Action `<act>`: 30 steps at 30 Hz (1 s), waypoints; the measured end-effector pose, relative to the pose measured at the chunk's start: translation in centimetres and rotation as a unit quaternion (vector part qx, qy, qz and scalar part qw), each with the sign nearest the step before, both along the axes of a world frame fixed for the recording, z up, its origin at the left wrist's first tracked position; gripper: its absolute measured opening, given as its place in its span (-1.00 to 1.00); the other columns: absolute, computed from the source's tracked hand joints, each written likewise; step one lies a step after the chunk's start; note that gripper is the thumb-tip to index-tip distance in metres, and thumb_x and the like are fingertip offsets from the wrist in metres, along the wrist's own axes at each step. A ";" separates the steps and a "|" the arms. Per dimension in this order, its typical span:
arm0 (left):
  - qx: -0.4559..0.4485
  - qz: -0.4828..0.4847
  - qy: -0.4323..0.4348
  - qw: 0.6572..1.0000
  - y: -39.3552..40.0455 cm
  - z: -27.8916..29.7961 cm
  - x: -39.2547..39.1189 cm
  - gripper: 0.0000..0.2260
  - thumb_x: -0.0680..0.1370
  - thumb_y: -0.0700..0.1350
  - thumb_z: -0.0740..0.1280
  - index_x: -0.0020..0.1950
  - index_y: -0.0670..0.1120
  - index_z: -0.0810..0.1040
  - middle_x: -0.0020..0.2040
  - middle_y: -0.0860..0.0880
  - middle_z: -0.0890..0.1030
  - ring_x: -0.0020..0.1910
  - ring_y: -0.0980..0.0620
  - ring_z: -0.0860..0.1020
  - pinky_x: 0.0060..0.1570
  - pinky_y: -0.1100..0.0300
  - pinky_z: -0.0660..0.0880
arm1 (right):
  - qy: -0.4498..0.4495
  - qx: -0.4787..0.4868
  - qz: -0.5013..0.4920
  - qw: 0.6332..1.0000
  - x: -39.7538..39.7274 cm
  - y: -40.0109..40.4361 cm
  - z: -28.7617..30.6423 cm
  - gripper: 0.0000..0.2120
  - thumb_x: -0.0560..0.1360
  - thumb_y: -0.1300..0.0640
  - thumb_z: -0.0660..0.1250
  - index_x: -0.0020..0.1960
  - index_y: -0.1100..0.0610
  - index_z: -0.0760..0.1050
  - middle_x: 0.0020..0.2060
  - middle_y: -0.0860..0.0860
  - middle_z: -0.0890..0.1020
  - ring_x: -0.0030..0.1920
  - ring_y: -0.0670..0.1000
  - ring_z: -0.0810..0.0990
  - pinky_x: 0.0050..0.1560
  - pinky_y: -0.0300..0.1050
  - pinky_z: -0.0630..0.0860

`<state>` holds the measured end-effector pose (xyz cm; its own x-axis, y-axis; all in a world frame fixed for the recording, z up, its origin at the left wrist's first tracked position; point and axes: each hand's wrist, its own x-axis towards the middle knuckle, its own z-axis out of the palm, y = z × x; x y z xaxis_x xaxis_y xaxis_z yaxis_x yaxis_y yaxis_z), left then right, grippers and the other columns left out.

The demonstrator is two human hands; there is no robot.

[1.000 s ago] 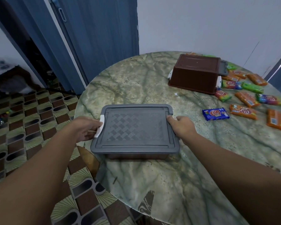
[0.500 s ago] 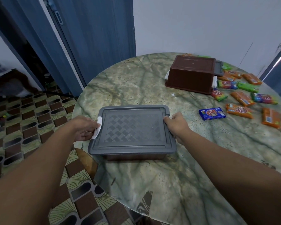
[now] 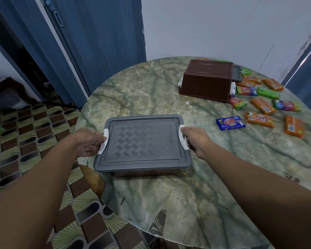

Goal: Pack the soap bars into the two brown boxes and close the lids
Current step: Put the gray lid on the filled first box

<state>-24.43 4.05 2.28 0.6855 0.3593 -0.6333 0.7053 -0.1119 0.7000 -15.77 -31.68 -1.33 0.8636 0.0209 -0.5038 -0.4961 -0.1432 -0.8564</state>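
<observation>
A brown box with a grey woven-pattern lid [image 3: 142,142] sits on the near left part of the round marble table [image 3: 151,90]. My left hand [image 3: 87,143] grips the white latch [image 3: 104,142] on the lid's left side. My right hand [image 3: 196,139] grips the white latch [image 3: 183,138] on its right side. A second brown box [image 3: 207,79] lies upside down at the back right, with a grey lid [image 3: 238,75] behind it. Several wrapped soap bars lie to the right, among them a blue one [image 3: 230,123] and orange ones [image 3: 259,119].
The table's left edge runs just under the near box, with patterned floor tiles [image 3: 34,141] below. Blue folding doors [image 3: 101,42] stand behind the table on the left and a white wall [image 3: 223,24] at the back.
The right latch, hidden under my right hand before, now shows raised beside the lid. Both hands have stayed on the box's sides. The box has barely moved.
</observation>
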 end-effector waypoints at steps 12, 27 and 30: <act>-0.030 -0.069 0.014 0.997 0.5 0.7 -2.5 -0.62 0.53 -0.18 0.48 0.30 -0.24 0.53 0.05 -0.23 0.67 -0.01 -0.12 0.63 0.05 0.03 0.56 | 0.039 0.059 0.111 0.991 -0.9 -1.4 -0.2 -0.77 0.58 0.14 0.22 0.07 0.21 0.61 -0.18 0.12 0.65 -0.22 0.12 0.54 -0.12 0.02 0.46; 0.257 -0.125 -0.013 0.958 -3.8 3.5 2.2 -0.23 0.42 -0.03 0.57 0.53 -0.09 0.27 0.44 -0.14 0.38 0.35 -0.15 0.42 0.16 0.03 0.45 | -0.021 -0.054 0.121 0.991 0.5 -2.2 0.5 -0.75 0.57 -0.07 0.27 0.14 0.07 0.49 -0.03 0.07 0.57 -0.13 0.03 0.54 -0.13 -0.08 0.45; 0.283 -0.106 -0.120 0.946 -6.7 3.3 4.5 -0.43 0.46 0.06 0.48 0.41 -0.05 0.40 0.27 -0.08 0.51 0.17 -0.08 0.52 0.07 0.04 0.49 | -0.077 -0.062 0.105 0.989 1.2 -2.5 0.5 -0.78 0.61 -0.05 0.25 0.18 0.04 0.46 0.09 0.07 0.57 -0.03 0.04 0.57 0.03 -0.01 0.52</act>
<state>-19.89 -2.69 5.55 0.8794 0.4330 -0.1977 0.4536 -0.6367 0.6235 -14.54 -34.19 -0.85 0.9137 0.1548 -0.3758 -0.3083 -0.3388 -0.8889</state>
